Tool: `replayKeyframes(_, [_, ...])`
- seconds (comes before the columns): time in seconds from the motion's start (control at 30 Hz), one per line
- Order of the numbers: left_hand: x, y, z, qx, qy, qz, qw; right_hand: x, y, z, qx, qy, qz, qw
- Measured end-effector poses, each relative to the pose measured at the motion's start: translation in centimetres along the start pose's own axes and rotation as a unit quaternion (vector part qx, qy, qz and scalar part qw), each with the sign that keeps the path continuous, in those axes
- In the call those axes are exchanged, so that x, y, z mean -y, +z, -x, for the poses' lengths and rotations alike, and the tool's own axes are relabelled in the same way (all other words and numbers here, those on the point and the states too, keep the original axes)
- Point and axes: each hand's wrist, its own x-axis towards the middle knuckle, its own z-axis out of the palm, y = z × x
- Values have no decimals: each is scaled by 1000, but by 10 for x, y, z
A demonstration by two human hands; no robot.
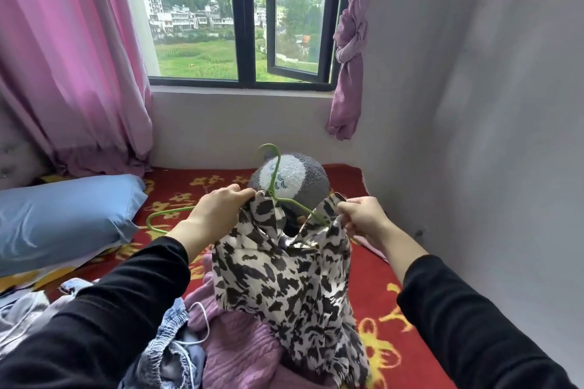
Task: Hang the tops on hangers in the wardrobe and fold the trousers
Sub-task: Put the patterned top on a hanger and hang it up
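Note:
A black-and-white patterned top [284,278] hangs in front of me over the bed, with a green hanger [278,180] pushed into its neck opening and the hook sticking up. My left hand [218,208] pinches the top's left shoulder. My right hand [363,215] pinches the right shoulder, where the hanger's arm pokes into the fabric. A second green hanger [158,218] lies on the bed to the left. Below the top lie a purple knitted garment [234,335] and light denim trousers [170,357] with a white drawstring.
The bed has a red cover with yellow motifs [388,319]. A blue pillow [63,215] lies at the left, a grey and white plush toy [294,177] behind the hanger. A window with pink curtains [69,66] is ahead, a white wall [489,136] at the right.

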Motion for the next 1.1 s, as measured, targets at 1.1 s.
replayKeyframes(1.1, [-13, -14, -15, -162, -66, 200, 964, 19, -5, 6, -142, -173, 294, 929])
